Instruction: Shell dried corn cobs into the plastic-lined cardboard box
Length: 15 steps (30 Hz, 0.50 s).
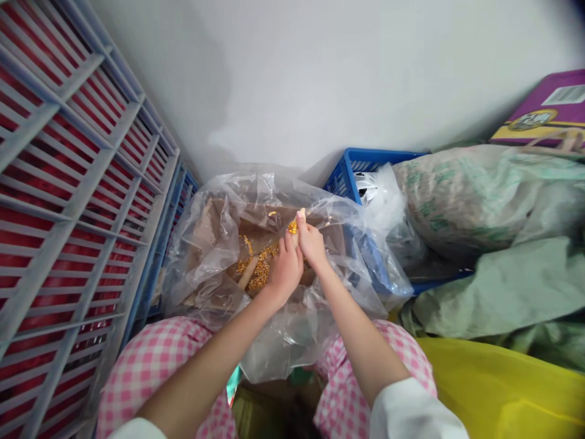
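Note:
Both hands grip one corn cob point(293, 227), partly stripped, with yellow kernels left along one side. My left hand point(286, 267) wraps around its lower part, and my right hand point(311, 244) holds the upper part with the thumb pressed along it. Below them is a cardboard box point(219, 219) lined with a clear plastic bag point(262, 186). Loose corn kernels point(259, 277) lie in the bottom of the bag. A bare cob point(248, 272) rests among the kernels, left of my left hand. My fingers hide part of the held cob.
A tall grey slatted crate point(68, 207) stands close on the left. To the right, a blue basket point(350, 177) holds white plastic bags, beside a stuffed sack point(461, 195). A purple box point(548, 103) and a yellow bag point(503, 384) are farther right. Behind is a white wall point(329, 79).

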Each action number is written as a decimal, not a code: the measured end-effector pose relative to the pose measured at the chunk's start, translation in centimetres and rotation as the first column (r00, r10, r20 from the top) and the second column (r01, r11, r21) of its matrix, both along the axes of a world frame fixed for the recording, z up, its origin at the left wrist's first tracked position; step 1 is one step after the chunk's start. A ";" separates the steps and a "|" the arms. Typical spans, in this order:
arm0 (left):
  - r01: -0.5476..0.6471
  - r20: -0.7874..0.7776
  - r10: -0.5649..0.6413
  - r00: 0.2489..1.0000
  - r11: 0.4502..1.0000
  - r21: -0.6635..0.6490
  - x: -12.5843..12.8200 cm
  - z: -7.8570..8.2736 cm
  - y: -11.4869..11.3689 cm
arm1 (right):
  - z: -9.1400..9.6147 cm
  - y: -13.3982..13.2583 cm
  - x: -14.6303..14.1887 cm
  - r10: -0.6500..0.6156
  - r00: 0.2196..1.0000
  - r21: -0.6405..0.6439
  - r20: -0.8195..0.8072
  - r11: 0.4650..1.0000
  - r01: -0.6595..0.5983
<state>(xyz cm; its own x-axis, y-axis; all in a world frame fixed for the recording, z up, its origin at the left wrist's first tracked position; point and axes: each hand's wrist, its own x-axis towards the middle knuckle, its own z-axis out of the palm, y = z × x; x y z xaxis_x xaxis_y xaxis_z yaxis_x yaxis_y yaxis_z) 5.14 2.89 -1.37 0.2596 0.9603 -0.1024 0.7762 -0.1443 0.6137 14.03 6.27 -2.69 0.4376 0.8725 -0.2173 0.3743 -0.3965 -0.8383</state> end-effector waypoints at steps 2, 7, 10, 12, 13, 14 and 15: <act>-0.031 0.131 0.032 0.991 0.999 -0.009 0.0 -0.4 0.0 | -0.4 0.0 0.1 0.043 0.999 0.003 0.003 0.999 -0.043; -0.099 0.427 0.146 0.892 0.986 -0.131 0.2 -1.0 0.3 | -1.1 -0.1 0.7 0.009 0.999 0.109 -0.044 0.994 -0.005; -0.101 0.539 0.258 0.802 0.948 -0.303 0.1 -0.6 0.9 | -1.0 -0.1 1.2 0.010 0.995 0.138 -0.098 0.990 0.004; -0.075 0.604 0.348 0.717 0.900 -0.429 -0.1 -0.1 1.4 | -0.8 0.0 1.5 0.018 0.990 0.118 -0.141 0.993 -0.001; -0.053 0.629 0.391 0.672 0.873 -0.486 -0.2 0.1 1.6 | -0.6 0.1 1.7 0.015 0.986 0.112 -0.166 0.994 0.003; -0.025 0.647 0.429 0.630 0.844 -0.536 -0.3 0.3 1.8 | -0.4 0.1 1.9 0.013 0.982 0.116 -0.186 0.993 0.009; 0.012 0.659 0.459 0.596 0.815 -0.579 -0.4 0.4 2.0 | -0.2 0.2 1.9 0.012 0.979 0.128 -0.205 0.992 0.014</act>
